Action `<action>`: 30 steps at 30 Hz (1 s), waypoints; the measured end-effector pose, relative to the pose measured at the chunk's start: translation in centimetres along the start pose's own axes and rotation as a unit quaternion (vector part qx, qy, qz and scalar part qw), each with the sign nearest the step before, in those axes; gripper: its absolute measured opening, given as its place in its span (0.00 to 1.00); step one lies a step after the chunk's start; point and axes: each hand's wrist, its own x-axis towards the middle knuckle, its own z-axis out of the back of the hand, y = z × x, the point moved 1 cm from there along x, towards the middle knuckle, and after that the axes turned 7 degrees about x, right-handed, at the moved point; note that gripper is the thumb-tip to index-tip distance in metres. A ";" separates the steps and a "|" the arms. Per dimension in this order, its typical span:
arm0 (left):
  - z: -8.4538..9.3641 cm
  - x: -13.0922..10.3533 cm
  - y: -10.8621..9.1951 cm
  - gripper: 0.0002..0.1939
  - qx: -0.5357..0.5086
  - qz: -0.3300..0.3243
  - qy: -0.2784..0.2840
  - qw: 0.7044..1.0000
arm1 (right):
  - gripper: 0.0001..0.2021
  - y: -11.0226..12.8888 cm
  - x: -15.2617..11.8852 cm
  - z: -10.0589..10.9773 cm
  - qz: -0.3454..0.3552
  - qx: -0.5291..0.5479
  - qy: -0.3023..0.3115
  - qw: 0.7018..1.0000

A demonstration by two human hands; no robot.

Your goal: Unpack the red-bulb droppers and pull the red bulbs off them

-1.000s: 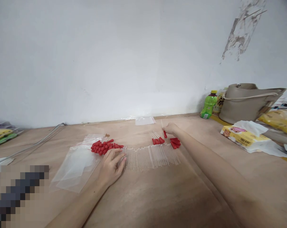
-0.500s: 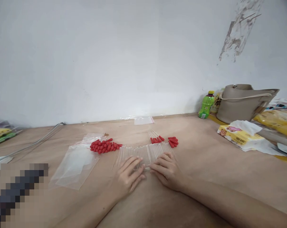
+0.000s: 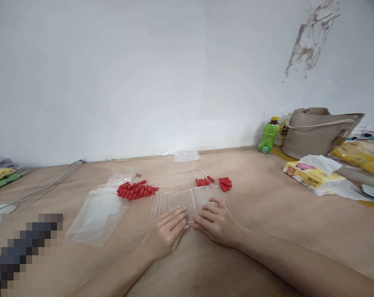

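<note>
A row of thin clear tubes [image 3: 174, 198] lies side by side on the brown paper surface. Across their near ends, a short stretch of a clear crosswise tube [image 3: 190, 222] shows between my hands. My left hand [image 3: 167, 234] has its fingers together and curled at this crosswise tube's left end. At the right end, my right hand [image 3: 216, 222] curls the same way, its index finger raised over the row. My fingertips partly hide the grip. Red rubber bulbs [image 3: 134, 191] are heaped left of the row; more red bulbs [image 3: 225, 184] lie beyond its right end.
Several tubes with red bulbs [image 3: 204, 181] lie behind the row. Clear zip bags [image 3: 97, 210] are on the left, and another bag [image 3: 187, 156] is by the wall. A tissue box [image 3: 313, 177], a green bottle [image 3: 268, 135] and a grey-brown bag [image 3: 313, 136] stand at right.
My left fingers have drawn slightly nearer and closer together, and my right index finger is more raised and bent. The tube row looks nearly the same.
</note>
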 end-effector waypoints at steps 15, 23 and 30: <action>0.0 -0.6 -0.1 0.08 -0.055 -0.014 0.004 0.998 | 0.05 0.1 0.1 1.4 0.123 0.013 -0.012 0.992; 0.2 -0.7 0.2 0.07 -0.086 -0.002 0.021 0.996 | 0.09 -0.7 -1.3 1.3 0.167 0.013 0.003 0.986; 0.7 -0.4 -0.2 0.08 -0.084 0.005 0.018 0.996 | 0.10 -0.8 -1.4 2.1 0.186 0.021 -0.007 0.982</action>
